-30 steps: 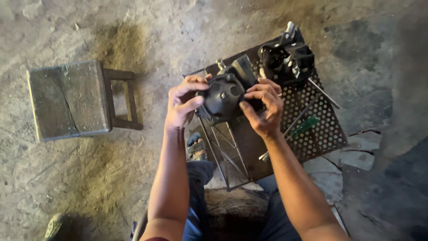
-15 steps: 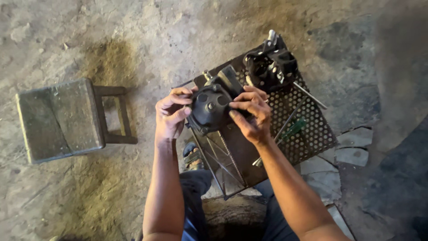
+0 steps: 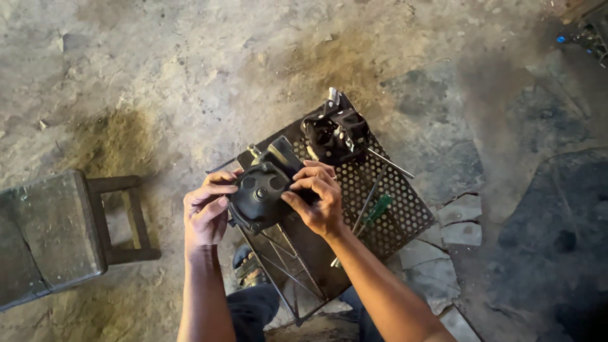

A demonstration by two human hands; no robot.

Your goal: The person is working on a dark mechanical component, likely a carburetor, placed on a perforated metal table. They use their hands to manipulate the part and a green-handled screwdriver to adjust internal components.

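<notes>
One low wooden stool point(image 3: 47, 237) stands at the far left on the concrete floor point(image 3: 158, 69), its near corner cut off by the frame's edge. Right of it come two bare hands, both clamped on a single round black part point(image 3: 258, 195). The left hand point(image 3: 206, 212) grips the part's left rim with curled fingers; the right hand point(image 3: 318, 199) wraps its right side, thumb laid across the face. The hands stand apart, with the part between them, held just above the near-left corner of the desk point(image 3: 405, 215), a single dark perforated metal plate set at an angle. Two round hollows show on the part's face and one small bolt head below them; its back and right edge are hidden by the fingers.

Under the hands, thin metal rods of the desk's frame cross each other; their count is hard to make out. One sandalled foot point(image 3: 247, 266) shows below the left wrist, partly hidden by it.

Further right, one bulky black assembly point(image 3: 334, 133) sits on the desk's far corner, its inner detail too dark to read. One long thin metal rod point(image 3: 389, 163) lies beside it. One green-handled screwdriver point(image 3: 375, 211) lies on the perforated surface just right of the right hand, its tip hidden behind the wrist.
</notes>
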